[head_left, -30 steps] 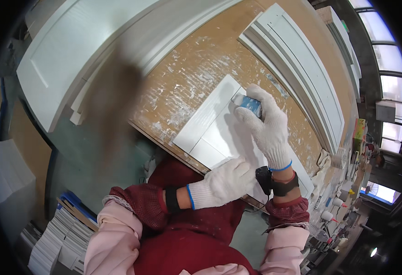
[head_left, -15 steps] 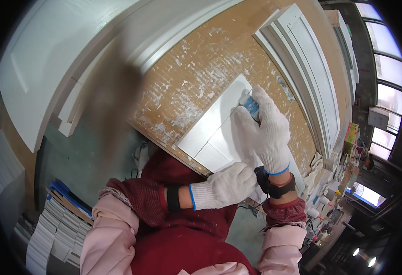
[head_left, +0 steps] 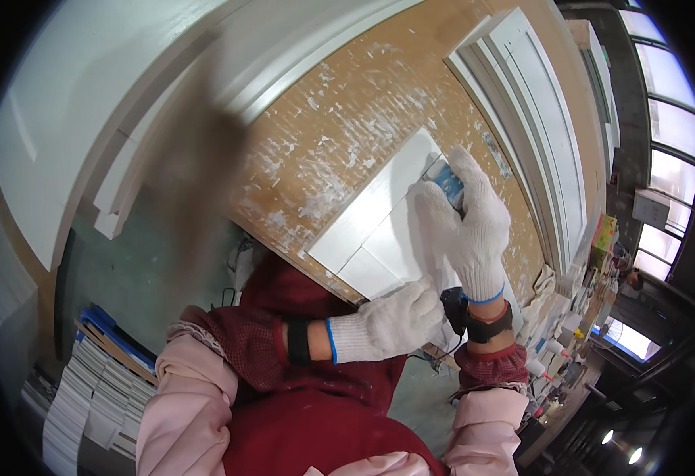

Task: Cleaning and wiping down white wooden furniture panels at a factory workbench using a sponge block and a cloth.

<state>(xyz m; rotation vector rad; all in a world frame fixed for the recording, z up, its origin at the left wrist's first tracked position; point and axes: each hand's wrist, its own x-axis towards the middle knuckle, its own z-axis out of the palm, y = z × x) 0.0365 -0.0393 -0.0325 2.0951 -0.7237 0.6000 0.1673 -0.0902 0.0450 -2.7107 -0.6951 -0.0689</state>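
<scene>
1. The fingers [head_left: 443, 208] of the right hand [head_left: 465, 230], in a white knit glove, curl together over a small blue block [head_left: 448, 181]; only the block's top end shows, and the glove covers the rest.
2. The block sits pressed on the far end of a white panel [head_left: 379, 218], which lies flat on the bench [head_left: 347, 119] near its front edge.
3. The left hand [head_left: 387, 324], also gloved, rests on the panel's near corner with its fingers drawn together, knuckles up. Its fingertips are tucked out of sight beside the right wrist, so I cannot tell whether they pinch anything.
4. A dark strap [head_left: 486, 324] circles the right wrist, and a black band [head_left: 297, 343] crosses the left forearm.
5. The bench top is brown board flecked with white smears. Long white mouldings [head_left: 522, 119] lie along its right side, bent by the lens.
6. A large white door panel [head_left: 86, 103] fills the upper left; its far end is cut off by the picture's rim.
7. A brown blur [head_left: 197, 159] hangs across the left middle, too soft to identify, perhaps something close to the lens.
8. Stacked white sheets [head_left: 86, 397] show at lower left, partly hidden by the pink sleeve [head_left: 185, 404].
9. Small clutter [head_left: 570, 317] past the bench's right end is too small to make out.
</scene>
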